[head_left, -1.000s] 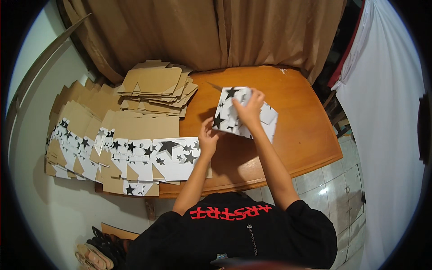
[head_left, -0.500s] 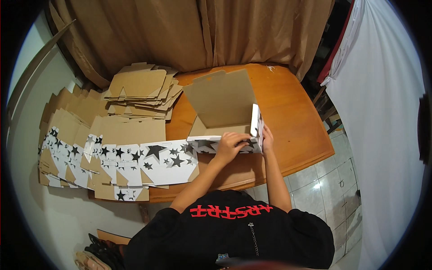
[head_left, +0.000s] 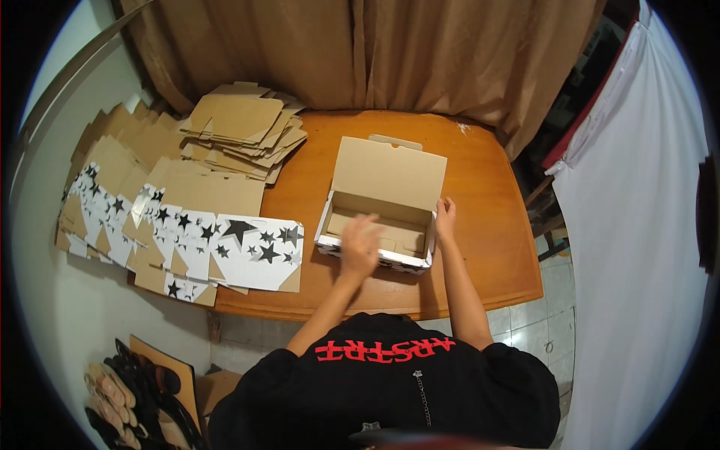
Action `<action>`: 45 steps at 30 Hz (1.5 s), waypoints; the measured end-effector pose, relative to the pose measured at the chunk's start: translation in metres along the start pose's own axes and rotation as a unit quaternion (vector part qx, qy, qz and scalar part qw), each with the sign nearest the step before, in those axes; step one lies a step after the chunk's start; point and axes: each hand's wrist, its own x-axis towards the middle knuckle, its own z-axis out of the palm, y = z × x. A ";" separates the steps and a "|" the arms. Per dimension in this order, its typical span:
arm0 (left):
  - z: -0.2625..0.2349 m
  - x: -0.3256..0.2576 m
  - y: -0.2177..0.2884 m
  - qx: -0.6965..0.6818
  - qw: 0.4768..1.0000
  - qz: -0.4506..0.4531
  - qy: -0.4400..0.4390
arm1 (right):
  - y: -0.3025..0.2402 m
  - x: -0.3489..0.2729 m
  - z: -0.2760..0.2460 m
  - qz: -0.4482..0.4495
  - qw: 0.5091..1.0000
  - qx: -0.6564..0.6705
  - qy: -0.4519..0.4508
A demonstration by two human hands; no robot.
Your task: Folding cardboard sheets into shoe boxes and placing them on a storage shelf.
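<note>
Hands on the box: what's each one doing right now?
Left hand: blurred over the open box, apparently open, holding nothing visible.
Right hand: open, resting against the box's right wall.

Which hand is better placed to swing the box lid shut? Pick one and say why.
Right, probably. The right hand rests on the box at its right end wall, close beside the upright lid. The left hand is blurred over the near front wall, farther from the lid.

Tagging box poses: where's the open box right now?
In the head view, the open box sits right of centre on the table, lid up toward the curtain, between the left hand and right hand, right of the flat starred blanks.
</note>
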 end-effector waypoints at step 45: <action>0.003 -0.089 -0.055 0.072 0.992 -0.012 -0.099 | -0.009 -0.109 0.002 -0.380 0.872 -0.308 -0.015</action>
